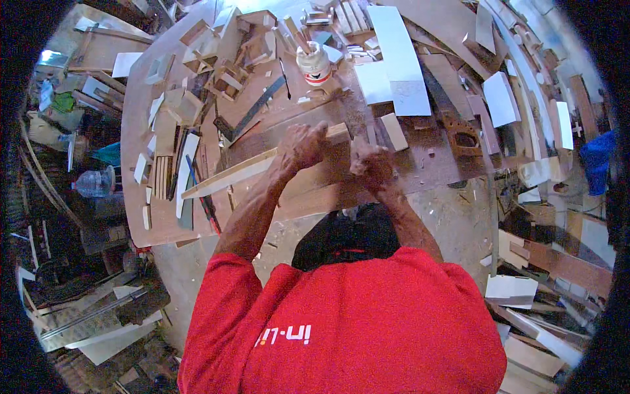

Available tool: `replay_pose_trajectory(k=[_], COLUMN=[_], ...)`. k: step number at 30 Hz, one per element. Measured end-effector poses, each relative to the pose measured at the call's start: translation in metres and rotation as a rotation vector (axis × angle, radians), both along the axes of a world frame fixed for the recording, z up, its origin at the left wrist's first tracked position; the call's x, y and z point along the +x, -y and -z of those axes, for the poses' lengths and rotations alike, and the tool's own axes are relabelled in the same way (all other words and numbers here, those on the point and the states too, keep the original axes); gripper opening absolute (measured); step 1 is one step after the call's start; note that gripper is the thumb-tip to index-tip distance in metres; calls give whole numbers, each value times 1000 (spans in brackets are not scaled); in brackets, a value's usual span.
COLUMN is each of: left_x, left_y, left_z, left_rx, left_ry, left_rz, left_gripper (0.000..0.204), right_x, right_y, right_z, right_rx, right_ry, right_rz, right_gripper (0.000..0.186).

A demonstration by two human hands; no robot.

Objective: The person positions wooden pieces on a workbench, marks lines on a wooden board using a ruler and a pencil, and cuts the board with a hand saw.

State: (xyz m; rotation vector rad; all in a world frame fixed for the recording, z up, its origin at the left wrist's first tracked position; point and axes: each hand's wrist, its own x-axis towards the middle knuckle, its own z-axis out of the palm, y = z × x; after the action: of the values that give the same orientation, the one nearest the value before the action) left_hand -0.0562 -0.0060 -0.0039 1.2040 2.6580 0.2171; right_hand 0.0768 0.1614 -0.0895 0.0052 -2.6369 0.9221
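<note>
A long pale wooden strip lies slantwise near the front of the bench. My left hand is closed over it close to its right end, and the strip's end shows beyond the fingers. Just to the right, my right hand is closed above the bench top, apart from the left. Whatever its fingers hold is hidden and blurred. A short pale wood block lies just beyond the right hand. Farther off rests a dark metal square.
A white tub with brushes stands mid-bench. Small wooden boxes crowd the far left. White boards lie at the far right, near a brown block with an oval hole. A red-handled tool sits at the front left edge.
</note>
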Motion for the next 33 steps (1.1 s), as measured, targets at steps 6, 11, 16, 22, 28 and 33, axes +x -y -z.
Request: replay_pose_trajectory(k=[6, 11, 16, 22, 28, 33], left_x=[3, 3, 8, -1, -3, 0], left_y=[2, 2, 4, 7, 3, 6], left_z=[4, -1, 1, 17, 20, 11], left_rx=[-57, 30, 0, 86, 60, 85], left_ry=[20, -76, -14, -39, 24, -74], left_rz=[-15, 1, 11, 42, -7, 72], left_gripper=[26, 23, 21, 23, 28, 29], right_x=[4, 14, 33, 6, 18, 15], right_y=[-9, -13, -4, -8, -16, -2], right_z=[34, 45, 52, 86, 46, 15], right_rx=[133, -514, -1327, -389, -77, 57], right_ry=[-127, -105, -104, 362, -46, -229], right_rz=[-10, -122, -321, -74, 209, 112], right_gripper=[17, 37, 45, 38, 32, 29])
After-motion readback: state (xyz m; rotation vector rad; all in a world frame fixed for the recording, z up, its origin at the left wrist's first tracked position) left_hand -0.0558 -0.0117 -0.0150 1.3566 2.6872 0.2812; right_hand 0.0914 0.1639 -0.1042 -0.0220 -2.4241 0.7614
